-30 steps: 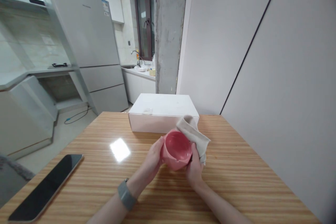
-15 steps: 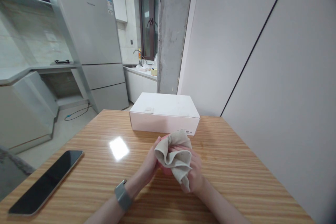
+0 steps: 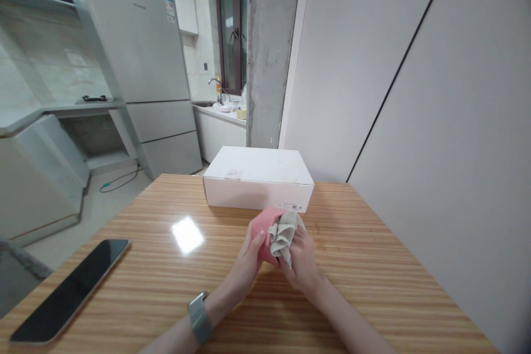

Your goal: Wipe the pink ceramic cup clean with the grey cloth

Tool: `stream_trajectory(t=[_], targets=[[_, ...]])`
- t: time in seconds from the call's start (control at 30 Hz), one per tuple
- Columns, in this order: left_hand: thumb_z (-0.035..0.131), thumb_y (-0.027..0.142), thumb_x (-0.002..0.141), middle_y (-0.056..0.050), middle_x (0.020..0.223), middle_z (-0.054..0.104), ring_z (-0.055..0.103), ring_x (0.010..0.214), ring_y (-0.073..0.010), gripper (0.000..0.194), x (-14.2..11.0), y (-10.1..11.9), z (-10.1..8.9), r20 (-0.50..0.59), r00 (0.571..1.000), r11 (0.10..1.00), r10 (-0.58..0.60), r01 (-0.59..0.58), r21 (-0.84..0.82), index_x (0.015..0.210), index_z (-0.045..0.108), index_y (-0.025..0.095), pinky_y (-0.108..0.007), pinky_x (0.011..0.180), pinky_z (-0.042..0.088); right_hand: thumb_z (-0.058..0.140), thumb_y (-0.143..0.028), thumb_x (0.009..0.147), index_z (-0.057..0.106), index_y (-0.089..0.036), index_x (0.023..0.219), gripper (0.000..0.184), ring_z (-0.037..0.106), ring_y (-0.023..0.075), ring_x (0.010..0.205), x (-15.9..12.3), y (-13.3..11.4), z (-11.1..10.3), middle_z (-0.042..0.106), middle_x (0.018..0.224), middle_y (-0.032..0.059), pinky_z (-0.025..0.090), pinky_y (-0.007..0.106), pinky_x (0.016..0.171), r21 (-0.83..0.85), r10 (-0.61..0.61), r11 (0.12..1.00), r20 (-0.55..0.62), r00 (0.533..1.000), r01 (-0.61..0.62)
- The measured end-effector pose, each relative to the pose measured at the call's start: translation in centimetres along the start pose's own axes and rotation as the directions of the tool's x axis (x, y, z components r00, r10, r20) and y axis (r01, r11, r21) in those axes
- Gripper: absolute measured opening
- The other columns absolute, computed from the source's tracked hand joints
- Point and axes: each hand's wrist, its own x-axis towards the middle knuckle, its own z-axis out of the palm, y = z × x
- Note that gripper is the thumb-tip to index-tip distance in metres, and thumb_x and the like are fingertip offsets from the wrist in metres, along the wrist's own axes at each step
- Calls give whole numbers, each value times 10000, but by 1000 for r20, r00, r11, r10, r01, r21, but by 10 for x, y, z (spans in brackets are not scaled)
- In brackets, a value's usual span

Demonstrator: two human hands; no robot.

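Head view, pink bowl [image 3: 261, 228]: held over the wooden table [image 3: 373, 282], nearer than the white box [image 3: 257, 166], mouth tipped toward the right hand [image 3: 304, 261].
Left hand [image 3: 246, 260]: clasping the bowl's outer side, thumb near the rim.
Right hand: gathered on the grey-beige cloth [image 3: 282, 237] at the bowl's mouth; fingertips partly hidden.
Cloth, change: half a second ago draped across the bowl; now bunched at its mouth, more pink wall showing. Probably bearing on the inner surface.
Box print: small lines, dark square mark, symbol, front lower right; unreadable.
Fridge [image 3: 133, 50]: faint maker's word, illegible; blue-topped sticker [image 3: 169, 8], text unreadable.
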Motion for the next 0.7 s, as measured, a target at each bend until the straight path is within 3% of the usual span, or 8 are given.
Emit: stream_trajectory(t=[0.1,0.17,0.23,0.33,0.53,0.7], targets=[[537,376,838,-109,1304,569,473,1252,-262,469,1,3,5,98,995,984,17,0,-177,1246,543,145,-409,1080,321,530,-358,809,679,-240,858,196,635,282,871,-8,8,-2,706,869,92,447,469,845,53,6,999,15,1000,-7],[521,409,831,-113,1184,649,547,1169,-268,461,2,12,3,136,990,974,-41,70,-214,1183,597,122,-396,1038,370,591,-333,766,689,-257,877,166,642,292,925,-12,12,-2,716,884,86,429,481,909,106,-3,994,56,998,-3],[459,532,833,-127,1051,703,613,1059,-285,549,5,25,-4,135,977,963,-165,190,-193,1107,644,94,-394,957,433,596,-297,751,690,-269,929,204,628,292,1012,-13,11,-1,721,933,78,385,486,992,149,-35,989,136,990,15],[414,652,814,-133,929,727,660,921,-292,661,9,39,-17,98,951,955,-293,296,-18,1001,681,77,-386,855,481,553,-294,776,677,-245,1006,266,627,280,1040,-11,2,3,720,981,94,378,477,1023,167,-139,981,255,957,98],[532,425,879,-64,1092,634,614,955,-228,358,16,37,-24,60,967,956,-249,235,178,1084,604,141,-402,848,499,532,-320,810,675,-234,991,246,652,268,946,-5,-3,4,718,939,111,435,451,961,185,-207,969,239,949,165],[536,366,889,-60,1161,585,591,990,-227,311,15,36,-21,53,979,953,-199,181,244,1122,579,164,-405,839,509,482,-271,834,665,-226,1008,256,645,263,909,-3,5,-2,716,895,105,439,468,920,39,-260,965,260,930,259]])
